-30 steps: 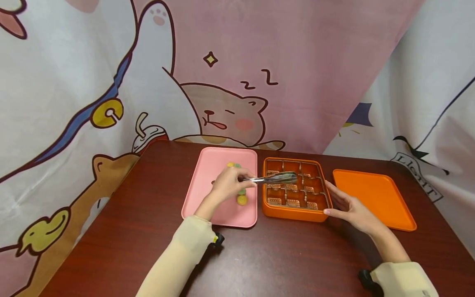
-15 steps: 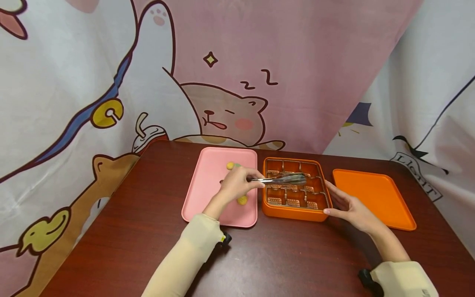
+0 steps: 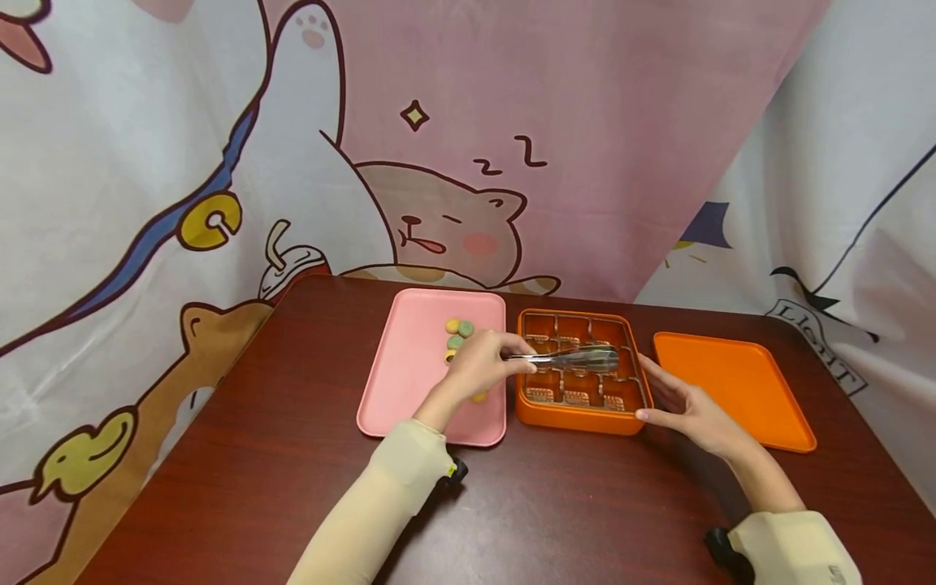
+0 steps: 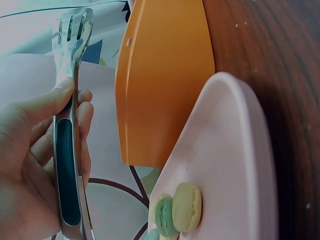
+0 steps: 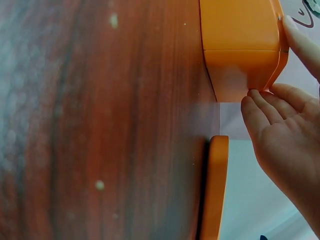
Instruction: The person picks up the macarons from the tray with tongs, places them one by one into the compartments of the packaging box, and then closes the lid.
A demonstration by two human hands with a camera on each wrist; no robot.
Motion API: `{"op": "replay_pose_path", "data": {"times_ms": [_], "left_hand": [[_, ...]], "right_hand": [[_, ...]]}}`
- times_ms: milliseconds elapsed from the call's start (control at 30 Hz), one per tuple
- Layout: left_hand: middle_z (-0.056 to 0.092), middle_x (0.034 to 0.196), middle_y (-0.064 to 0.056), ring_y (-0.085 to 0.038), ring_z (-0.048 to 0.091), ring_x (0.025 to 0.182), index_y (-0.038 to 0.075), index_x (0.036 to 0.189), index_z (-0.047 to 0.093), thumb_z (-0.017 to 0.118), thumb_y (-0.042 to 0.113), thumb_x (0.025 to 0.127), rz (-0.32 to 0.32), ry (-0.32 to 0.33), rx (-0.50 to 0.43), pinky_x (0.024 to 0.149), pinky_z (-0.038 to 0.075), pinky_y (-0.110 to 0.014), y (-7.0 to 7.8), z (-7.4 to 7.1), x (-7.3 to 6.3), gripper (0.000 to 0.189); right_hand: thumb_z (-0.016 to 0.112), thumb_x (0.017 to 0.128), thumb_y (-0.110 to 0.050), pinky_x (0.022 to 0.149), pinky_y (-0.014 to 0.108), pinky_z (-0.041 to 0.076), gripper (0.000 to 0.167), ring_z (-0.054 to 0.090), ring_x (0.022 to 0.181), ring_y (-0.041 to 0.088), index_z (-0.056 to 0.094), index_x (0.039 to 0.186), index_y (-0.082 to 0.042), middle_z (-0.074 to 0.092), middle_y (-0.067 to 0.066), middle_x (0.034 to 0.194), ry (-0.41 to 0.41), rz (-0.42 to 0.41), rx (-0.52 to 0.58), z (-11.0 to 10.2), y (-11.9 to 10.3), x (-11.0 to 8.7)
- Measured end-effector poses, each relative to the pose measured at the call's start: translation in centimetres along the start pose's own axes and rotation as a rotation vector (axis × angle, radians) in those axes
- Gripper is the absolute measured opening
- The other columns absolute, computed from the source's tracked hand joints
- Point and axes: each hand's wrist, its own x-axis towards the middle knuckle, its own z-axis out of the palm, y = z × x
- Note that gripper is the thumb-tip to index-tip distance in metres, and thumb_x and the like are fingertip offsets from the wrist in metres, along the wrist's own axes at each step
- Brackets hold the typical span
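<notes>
Tongs are gripped in the curled left hand; the orange box is touched, apparently for steadiness, by the outstretched right hand.

Tongs shiny metal; box smooth plastic; table glossy wood-grain; backdrop matt cloth.
</notes>
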Motion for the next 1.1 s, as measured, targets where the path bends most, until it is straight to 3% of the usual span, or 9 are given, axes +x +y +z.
{"op": "replay_pose_path", "data": {"times_ms": [333, 667, 1100], "left_hand": [[0.074, 0.083, 0.01, -0.004, 0.051, 0.064, 0.023, 0.098, 0.078, 0.078, 0.034, 0.085, -0.009, -0.03, 0.05, 0.056, 0.037, -0.019, 0.7, 0.9, 0.6, 0.016], [0.072, 0.079, 0.014, -0.003, 0.052, 0.065, 0.028, 0.099, 0.078, 0.079, 0.036, 0.084, -0.016, -0.056, 0.116, 0.057, 0.037, -0.02, 1.6, 1.8, 1.3, 0.017], [0.071, 0.08, 0.02, -0.003, 0.047, 0.061, 0.033, 0.098, 0.077, 0.078, 0.042, 0.084, -0.047, -0.075, 0.161, 0.052, 0.034, -0.023, 2.0, 2.5, 1.5, 0.017]], "right_hand": [[0.065, 0.095, -0.008, 0.097, 0.001, 0.033, 0.079, 0.029, 0.128, -0.024, 0.017, 0.158, 0.0, 0.014, 0.031, 0.162, -0.004, -0.048, 0.012, 0.0, 0.0, 0.0], [0.066, 0.095, -0.013, 0.097, 0.001, 0.032, 0.081, 0.029, 0.128, -0.023, 0.016, 0.159, -0.005, 0.016, 0.026, 0.164, 0.0, 0.009, -0.018, -0.1, 0.1, 0.2], [0.067, 0.095, -0.013, 0.097, 0.001, 0.032, 0.082, 0.028, 0.125, -0.027, 0.016, 0.159, -0.003, 0.016, 0.028, 0.163, 0.001, 0.004, -0.016, -0.1, -0.1, 0.0]]}}
